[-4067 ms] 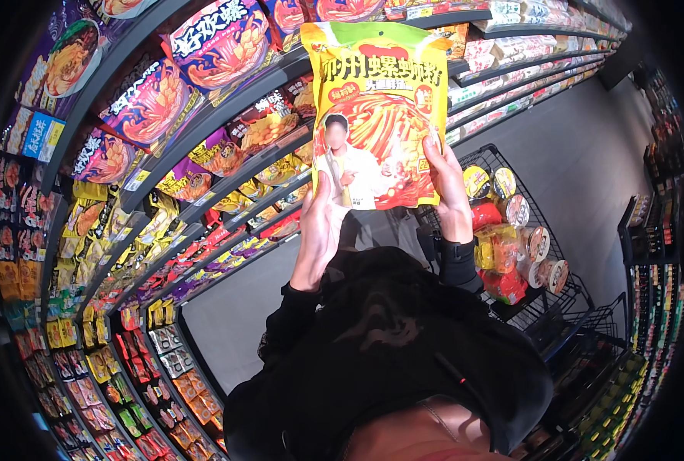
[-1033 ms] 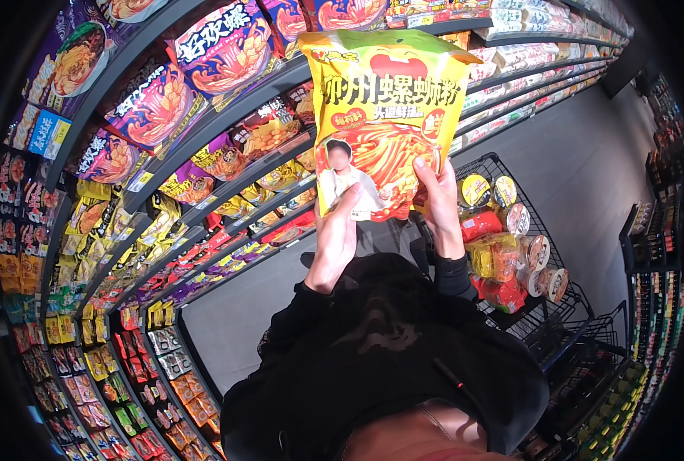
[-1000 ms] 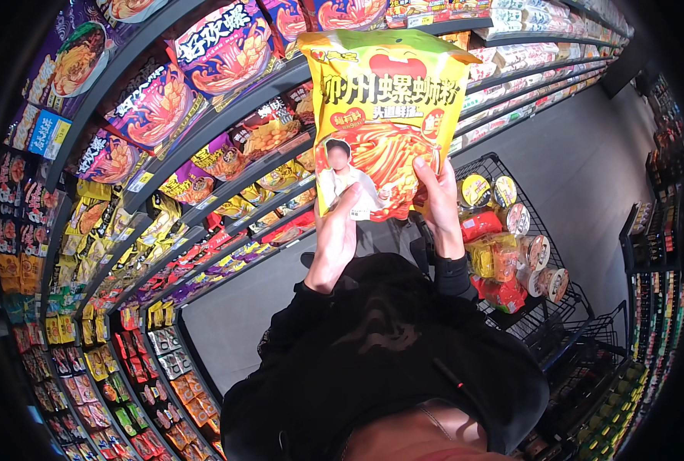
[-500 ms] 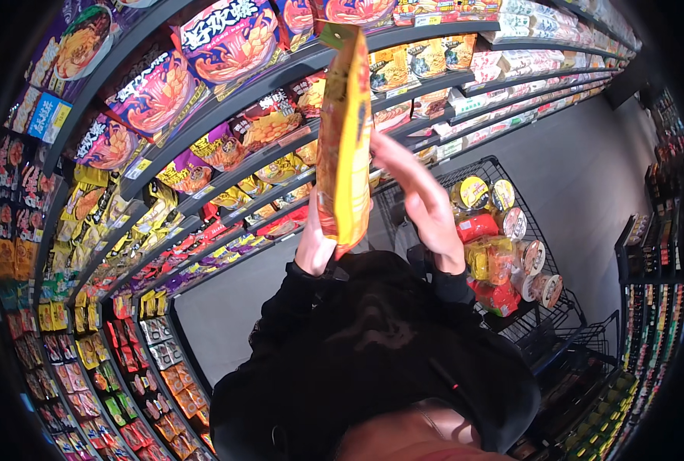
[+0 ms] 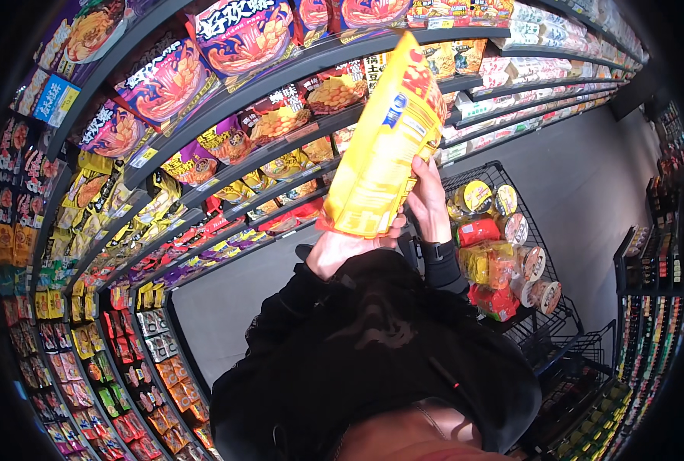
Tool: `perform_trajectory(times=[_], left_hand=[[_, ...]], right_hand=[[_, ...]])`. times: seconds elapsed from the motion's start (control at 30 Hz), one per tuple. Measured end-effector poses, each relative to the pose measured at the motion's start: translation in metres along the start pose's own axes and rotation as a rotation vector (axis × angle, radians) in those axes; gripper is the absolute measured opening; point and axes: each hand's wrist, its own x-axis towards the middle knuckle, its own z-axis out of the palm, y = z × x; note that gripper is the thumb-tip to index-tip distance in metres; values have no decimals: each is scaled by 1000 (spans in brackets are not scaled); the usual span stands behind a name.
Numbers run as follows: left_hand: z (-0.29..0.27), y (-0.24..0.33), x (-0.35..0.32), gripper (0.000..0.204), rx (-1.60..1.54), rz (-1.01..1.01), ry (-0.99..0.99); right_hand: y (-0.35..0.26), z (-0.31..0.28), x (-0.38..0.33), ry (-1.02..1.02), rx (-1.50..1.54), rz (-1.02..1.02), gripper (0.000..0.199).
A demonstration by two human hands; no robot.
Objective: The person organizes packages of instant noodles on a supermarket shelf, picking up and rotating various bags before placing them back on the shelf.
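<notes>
A large yellow food packet (image 5: 384,154) with red print near its top stands tilted in front of me, one broad printed side in view. Its lower end rests in my left hand (image 5: 342,250), whose fingers curl round the bottom edge, partly hidden by the bag. At the packet's right edge my right hand (image 5: 428,201) grips the side, thumb on the printed face and the other fingers out of sight behind it. Noodle packets on the shelves lie beyond the bag.
Curved shelves of noodle packets (image 5: 246,34) run along the left and far side. To my right stands a black wire shopping cart (image 5: 545,230) holding lidded cups (image 5: 477,197) and red and yellow packs (image 5: 489,265). More stocked shelves (image 5: 649,330) line the far right.
The packet has turned from edge-on to show a broad yellow side, and has shifted right. My right hand, apart from it before, has closed on its right edge.
</notes>
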Motion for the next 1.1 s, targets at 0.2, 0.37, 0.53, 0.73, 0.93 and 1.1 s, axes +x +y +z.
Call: perform_trajectory(times=[0.2,0.37,0.53,0.73,0.93,1.1], left_hand=[[4,21,-8,60,162,275,183],[12,31,-19,67,254,554,363],[15,19,-25,57,761,573,484],[12,21,-24,46,688,497,480],[22,17,-26,41,618,505,486],[35,8,-28,39,555,535,562]], right_hand=[[-23,36,-8,143,-221,-137,42],[-35,41,-12,288,-445,-167,34],[-37,43,-13,331,-499,-140,33],[-45,47,-16,239,-498,-61,41],[-51,31,-26,93,-405,-11,47],[-42,22,-34,151,-428,20,50]])
